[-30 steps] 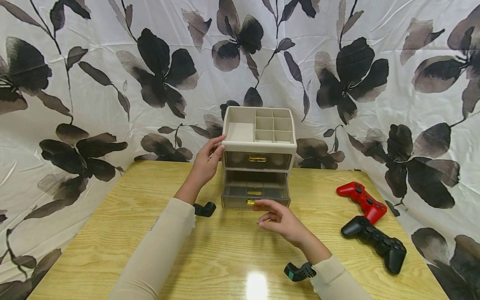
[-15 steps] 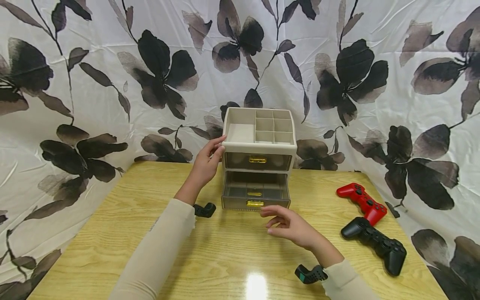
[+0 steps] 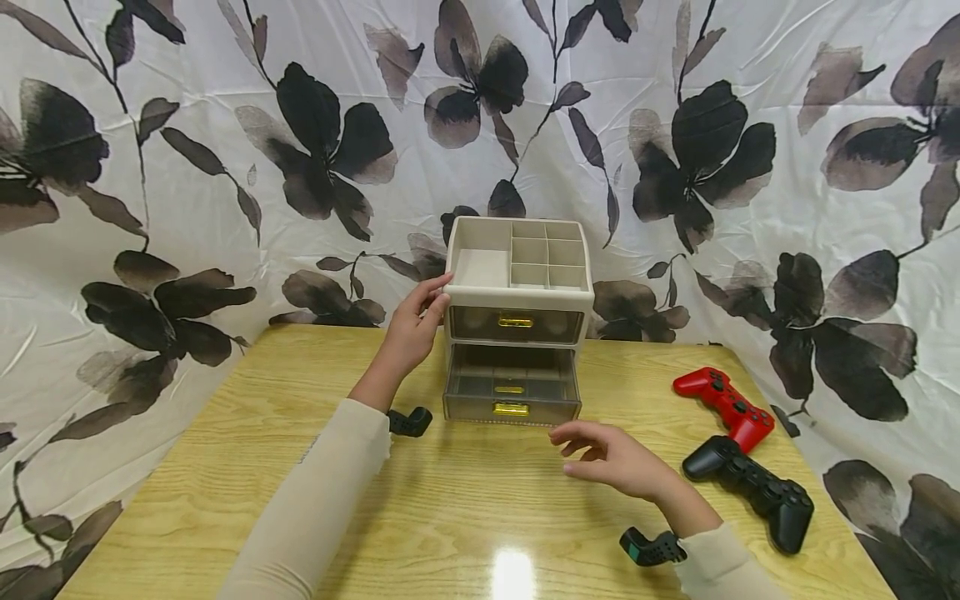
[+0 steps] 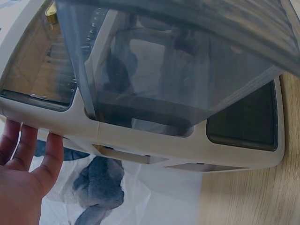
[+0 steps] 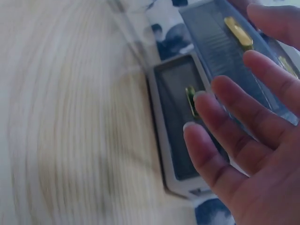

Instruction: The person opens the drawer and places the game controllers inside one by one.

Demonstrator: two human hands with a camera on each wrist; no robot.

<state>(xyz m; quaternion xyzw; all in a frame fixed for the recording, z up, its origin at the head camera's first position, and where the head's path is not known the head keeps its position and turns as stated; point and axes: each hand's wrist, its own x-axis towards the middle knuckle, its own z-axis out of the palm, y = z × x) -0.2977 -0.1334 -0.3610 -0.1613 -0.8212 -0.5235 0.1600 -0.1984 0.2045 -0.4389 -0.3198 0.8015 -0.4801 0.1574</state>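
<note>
A cream desktop organizer (image 3: 520,294) stands at the back of the table, with divided compartments on top. Its smoky clear middle drawer (image 3: 512,404) is pulled out, showing a gold handle; the top drawer (image 3: 480,322) is closed. The bottom drawer (image 5: 180,136) is also closed in the right wrist view. My left hand (image 3: 411,331) touches the organizer's upper left side, and the left wrist view shows its fingertips against the cream frame (image 4: 70,126). My right hand (image 3: 615,460) hovers in front and to the right of the pulled-out drawer, apart from it, fingers loosely bent and holding nothing.
On the right of the wooden table (image 3: 300,375) lie a red game controller (image 3: 723,406) and a black game controller (image 3: 748,490), close together. A floral cloth (image 3: 562,150) hangs behind the table. Each wrist wears a black band.
My right hand has drawn back from the middle drawer's handle, moving right and toward me. The drawer stays pulled out, and my left hand keeps its place on the organizer's side.
</note>
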